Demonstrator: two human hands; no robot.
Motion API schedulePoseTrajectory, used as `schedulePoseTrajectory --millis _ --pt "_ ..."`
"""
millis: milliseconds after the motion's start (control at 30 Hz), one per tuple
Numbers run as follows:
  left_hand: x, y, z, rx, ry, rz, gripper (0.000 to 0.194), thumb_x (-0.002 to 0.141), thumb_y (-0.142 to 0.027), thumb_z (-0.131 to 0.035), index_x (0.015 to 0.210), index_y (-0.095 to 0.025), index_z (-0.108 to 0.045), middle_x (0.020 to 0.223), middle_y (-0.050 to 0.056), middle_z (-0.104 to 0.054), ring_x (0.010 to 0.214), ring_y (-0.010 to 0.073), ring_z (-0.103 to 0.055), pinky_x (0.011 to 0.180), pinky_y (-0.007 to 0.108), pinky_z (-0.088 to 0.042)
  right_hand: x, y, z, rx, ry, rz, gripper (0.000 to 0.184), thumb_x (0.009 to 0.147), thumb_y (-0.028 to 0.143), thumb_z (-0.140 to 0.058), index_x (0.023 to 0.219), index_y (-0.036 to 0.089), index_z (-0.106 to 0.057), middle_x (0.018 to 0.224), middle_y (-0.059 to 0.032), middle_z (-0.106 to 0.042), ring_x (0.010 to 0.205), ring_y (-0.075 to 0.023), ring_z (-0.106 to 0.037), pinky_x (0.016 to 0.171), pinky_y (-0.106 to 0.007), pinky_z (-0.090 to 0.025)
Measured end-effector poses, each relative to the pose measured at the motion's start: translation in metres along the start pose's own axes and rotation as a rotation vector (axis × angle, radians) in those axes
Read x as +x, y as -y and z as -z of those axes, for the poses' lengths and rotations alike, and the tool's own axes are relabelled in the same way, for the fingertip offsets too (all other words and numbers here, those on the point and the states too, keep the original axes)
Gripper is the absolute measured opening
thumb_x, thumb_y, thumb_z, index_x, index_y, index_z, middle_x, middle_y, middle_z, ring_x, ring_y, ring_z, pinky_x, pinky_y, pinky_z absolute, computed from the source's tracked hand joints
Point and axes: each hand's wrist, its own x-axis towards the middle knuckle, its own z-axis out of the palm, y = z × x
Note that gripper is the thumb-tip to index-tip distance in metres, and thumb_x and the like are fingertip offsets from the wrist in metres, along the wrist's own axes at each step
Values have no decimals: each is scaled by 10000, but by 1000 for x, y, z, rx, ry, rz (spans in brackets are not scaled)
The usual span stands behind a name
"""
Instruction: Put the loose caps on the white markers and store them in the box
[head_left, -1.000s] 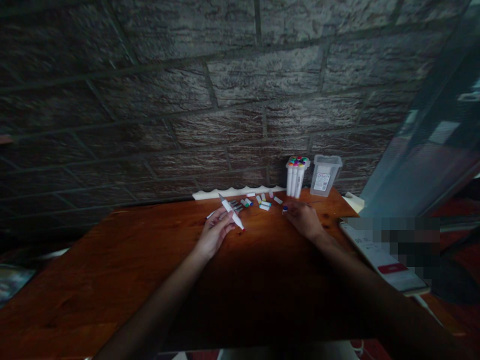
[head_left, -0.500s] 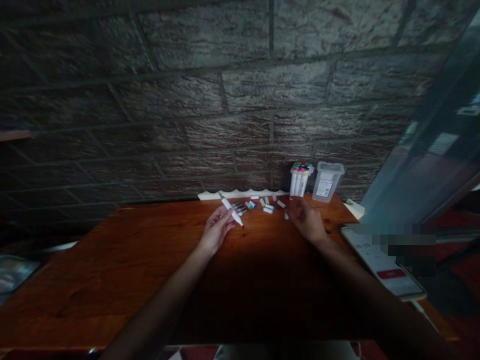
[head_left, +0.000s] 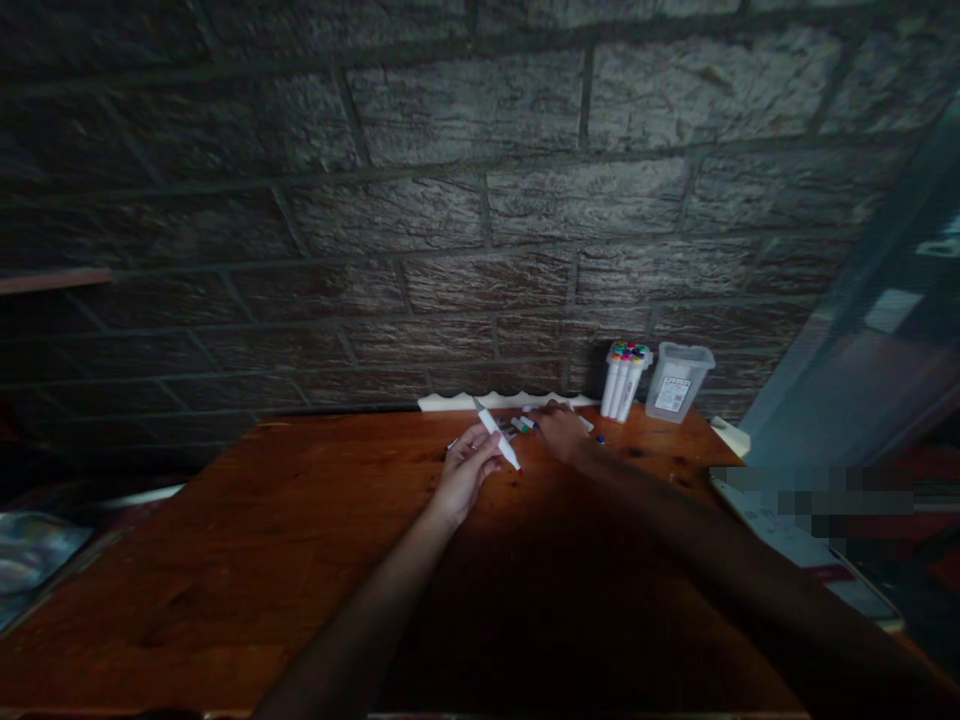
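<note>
Dark brick wall (head_left: 450, 230) behind.

I count two tubs (head_left: 686, 370) at one o'clock, one full of markers (head_left: 622, 388) too bunched to number. Twelve o'clock has one paper strip (head_left: 450, 403) and one red-ended marker (head_left: 498, 438); two o'clock, one phone (head_left: 780, 530). Caps (head_left: 586, 424), partly hidden from me, defy counting.

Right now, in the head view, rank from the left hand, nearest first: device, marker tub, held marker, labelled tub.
From the left hand:
1. Held marker: in its fingers.
2. Marker tub: right, by the wall.
3. Labelled tub: just right of that one.
4. Device: far right, at the table's edge.
</note>
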Motion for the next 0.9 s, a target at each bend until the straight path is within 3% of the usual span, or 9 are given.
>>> schedulePoseTrajectory --millis 100,167,267,333,533,767,800,900 --pt "0 0 0 -4 -13 3 372 691 -291 -812 1006 -165 -660 951 55 -729 752 115 -674 613 173 -505 -12 -19 22 -8 -43 -1 258 853 163 -538 1048 165 -707 954 -118 -728 1032 -251 -610 938 -333 -435" --pt "0 -1 -1 -7 -8 0 368 686 -295 -815 993 -161 -663 938 54 -730 759 118 -674 619 176 -509 -28 -40 40 0 -128 -58 295 871 220 -520 1105 138 -680 1049 -129 -704 1032 -243 -610 925 -328 -449" --pt "0 -1 -2 2 13 -8 356 685 -294 -814 980 -156 -667 933 55 -731 771 123 -676 622 178 -511 -58 -72 57 135 -335 -236 298 872 249 -489 1067 147 -689 996 -103 -712 812 -186 -659 787 -295 -502" --pt "0 -1 -3 9 18 -12 346 689 -288 -812 974 -155 -668 923 51 -733 752 116 -672 625 179 -513 -75 -87 58 140 -343 -280 297 876 249 -481 1046 137 -698 975 -110 -711 786 -183 -663 756 -286 -503" --pt "-2 -4 -6 13 5 -9 327 674 -282 -822 937 -161 -670 896 40 -740 741 118 -679 621 184 -516 -90 -95 36 50 -59 -221 278 879 176 -496 1051 155 -714 1005 -120 -700 863 -198 -668 804 -271 -488" --pt "0 -9 -2 -24 -22 -42 320 662 -281 -827 914 -169 -664 901 32 -737 734 126 -683 591 193 -522 -76 -77 48 47 -95 -199 335 913 213 -489 1216 174 -628 1211 -106 -651 1097 -205 -617 965 -273 -441" --pt "1 -10 -2 -25 -24 -45 322 662 -282 -826 916 -170 -663 897 31 -736 729 126 -683 587 193 -522 -69 -71 50 21 -59 -203 334 932 235 -465 1221 183 -625 1224 -103 -648 1113 -201 -609 973 -269 -434" --pt "1 -12 -2 -34 -39 -49 324 661 -278 -826 917 -171 -659 882 24 -732 727 120 -680 589 188 -521 -40 -51 50 -70 208 -251 348 973 276 -381 1193 222 -645 1210 -98 -665 1129 -196 -611 966 -274 -433"
